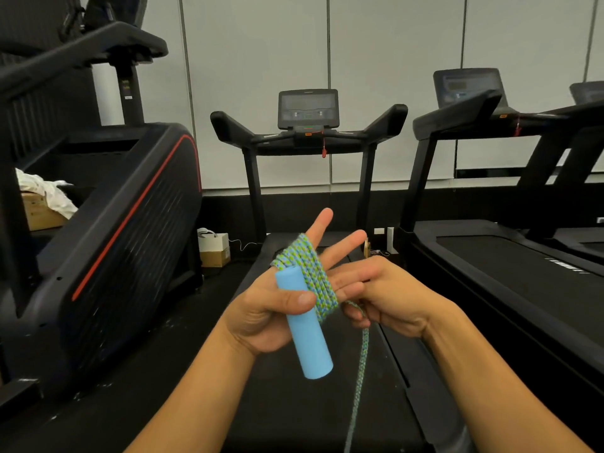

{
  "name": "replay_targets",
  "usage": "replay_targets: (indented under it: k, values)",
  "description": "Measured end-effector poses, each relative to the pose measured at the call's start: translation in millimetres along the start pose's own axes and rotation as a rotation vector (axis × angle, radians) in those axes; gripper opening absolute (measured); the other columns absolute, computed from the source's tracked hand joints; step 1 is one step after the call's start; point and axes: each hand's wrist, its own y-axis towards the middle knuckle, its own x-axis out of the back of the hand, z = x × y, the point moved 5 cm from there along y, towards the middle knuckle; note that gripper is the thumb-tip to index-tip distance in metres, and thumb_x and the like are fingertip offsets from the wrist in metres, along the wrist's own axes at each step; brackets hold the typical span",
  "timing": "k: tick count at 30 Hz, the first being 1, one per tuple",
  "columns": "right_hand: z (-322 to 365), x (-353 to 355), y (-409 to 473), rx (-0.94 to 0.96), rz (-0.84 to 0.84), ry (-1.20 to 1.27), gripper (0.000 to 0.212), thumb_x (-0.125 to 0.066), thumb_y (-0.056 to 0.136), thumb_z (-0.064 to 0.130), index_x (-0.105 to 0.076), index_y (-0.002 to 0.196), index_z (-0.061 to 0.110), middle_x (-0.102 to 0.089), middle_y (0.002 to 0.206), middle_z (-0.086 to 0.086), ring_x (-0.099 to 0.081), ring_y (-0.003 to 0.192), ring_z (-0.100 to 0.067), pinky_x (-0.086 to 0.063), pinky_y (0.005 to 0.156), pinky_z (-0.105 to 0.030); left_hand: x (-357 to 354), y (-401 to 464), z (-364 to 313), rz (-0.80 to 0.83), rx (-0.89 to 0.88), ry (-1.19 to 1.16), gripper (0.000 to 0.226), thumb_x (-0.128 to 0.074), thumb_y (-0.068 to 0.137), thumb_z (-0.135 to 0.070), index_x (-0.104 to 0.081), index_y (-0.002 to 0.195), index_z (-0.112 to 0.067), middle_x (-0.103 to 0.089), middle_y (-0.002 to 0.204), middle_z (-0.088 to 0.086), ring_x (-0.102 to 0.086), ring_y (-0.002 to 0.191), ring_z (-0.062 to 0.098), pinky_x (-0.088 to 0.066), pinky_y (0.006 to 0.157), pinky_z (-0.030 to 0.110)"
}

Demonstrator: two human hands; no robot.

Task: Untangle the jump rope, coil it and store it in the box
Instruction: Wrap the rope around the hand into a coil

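1. Head view: the jump rope is a braided cord flecked green and blue, with a rough woven texture. Several turns of it are wound round the fingers of the left hand, packed side by side in a slanting band.
2. Head view: the rope's handle is a smooth, matte, pale blue cylinder with a foam-like look and flat-cut ends. It lies slanted across the left palm, its upper end against the coils and its lower end jutting free below the hand.
3. Head view: the left hand holds the handle with the thumb pressed over its middle, while two fingers stand out straight above the coils.
4. Head view: the right hand sits just beside the left, fingers curled, pinching the loose cord where it leaves the coils. From that pinch a single strand hangs straight down to the bottom edge of the frame.
5. Head view: both hands are raised over the dark belt of a treadmill, a black machine with a grey console screen and angled arm rests. A second treadmill stands to the right and a black stair machine with a red stripe to the left.
6. Head view: a small cardboard box with a white box on top rests on the floor by the wall.
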Motion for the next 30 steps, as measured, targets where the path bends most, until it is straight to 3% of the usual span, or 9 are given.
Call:
replay_targets:
  k: [4, 7, 9, 11, 15, 21, 24, 30]
  values:
    - [-2, 1, 3, 0.023, -0.033, 0.030, 0.030, -0.052, 0.096, -0.004, -0.078, 0.096, 0.010, -0.070, 0.072, 0.001, -0.042, 0.053, -0.014, -0.033, 0.047, -0.025, -2, 1, -3, 0.008, 0.018, -0.115, 0.104, -0.078, 0.082, -0.035, -0.013, 0.161, -0.017, -0.014, 0.164, 0.029, -0.017, 0.150, 0.051, -0.006, 0.125, 0.056]
    - [-4, -2, 3, 0.029, -0.027, 0.030, 0.035, -0.052, 0.095, -0.003, -0.078, 0.084, 0.018, -0.069, 0.071, 0.003, -0.043, 0.051, -0.013, -0.032, 0.048, -0.025, 3, 2, -4, -0.054, 0.087, -0.233, 0.100, -0.061, 0.085, -0.065, -0.020, 0.159, -0.013, -0.018, 0.162, 0.031, -0.017, 0.150, 0.050, -0.004, 0.125, 0.058]
    - [-6, -1, 4, 0.029, -0.035, 0.014, 0.034, -0.053, 0.094, -0.004, -0.078, 0.085, 0.017, -0.069, 0.072, 0.001, -0.044, 0.050, -0.014, -0.033, 0.048, -0.026, 4, 4, -3, -0.125, 0.107, -0.225, 0.081, -0.051, 0.094, -0.057, -0.028, 0.157, -0.012, -0.030, 0.159, 0.030, -0.027, 0.147, 0.049, -0.018, 0.123, 0.057]
    - [-8, 1, 6, 0.021, -0.072, 0.001, 0.032, -0.052, 0.093, -0.008, -0.078, 0.090, 0.011, -0.068, 0.071, -0.002, -0.045, 0.049, -0.014, -0.035, 0.046, -0.026, 8, 5, -2, -0.237, 0.089, -0.131, 0.062, -0.047, 0.097, -0.034, -0.035, 0.154, -0.013, -0.042, 0.152, 0.028, -0.041, 0.141, 0.048, -0.033, 0.117, 0.053]
    - [-2, -1, 8, 0.026, -0.141, -0.017, 0.021, -0.054, 0.090, -0.010, -0.069, 0.081, 0.002, -0.065, 0.061, -0.006, -0.049, 0.044, -0.015, -0.038, 0.042, -0.026, 10, 4, -8, -0.258, -0.030, -0.136, 0.062, -0.038, 0.094, -0.005, -0.034, 0.155, -0.014, -0.043, 0.154, 0.025, -0.042, 0.143, 0.040, -0.031, 0.119, 0.050]
    - [8, -6, 4, -0.036, -0.070, -0.128, 0.018, -0.057, 0.097, 0.008, -0.074, 0.090, 0.007, -0.074, 0.081, -0.014, -0.050, 0.050, -0.015, -0.043, 0.045, -0.025, 18, 0, -19, -0.331, -0.103, -0.065, 0.067, -0.041, 0.090, -0.004, -0.037, 0.154, -0.022, -0.047, 0.154, 0.015, -0.044, 0.143, 0.031, -0.031, 0.121, 0.047]
    - [10, -1, -3, -0.073, -0.018, -0.209, 0.017, -0.061, 0.096, 0.011, -0.074, 0.104, 0.005, -0.072, 0.075, -0.010, -0.049, 0.049, -0.011, -0.042, 0.045, -0.023, 24, -3, -22, -0.406, -0.077, 0.001, 0.070, -0.046, 0.085, -0.007, -0.040, 0.152, -0.027, -0.051, 0.151, 0.011, -0.049, 0.139, 0.032, -0.031, 0.118, 0.048]
    - [18, 1, -7, -0.130, -0.037, -0.492, 0.009, -0.067, 0.086, 0.006, -0.076, 0.088, 0.005, -0.066, 0.061, -0.001, -0.051, 0.049, -0.011, -0.045, 0.049, -0.025, 20, -6, -17, -0.336, 0.081, 0.043, 0.073, -0.048, 0.083, -0.009, -0.040, 0.152, -0.027, -0.050, 0.152, 0.015, -0.048, 0.138, 0.042, -0.028, 0.120, 0.055]
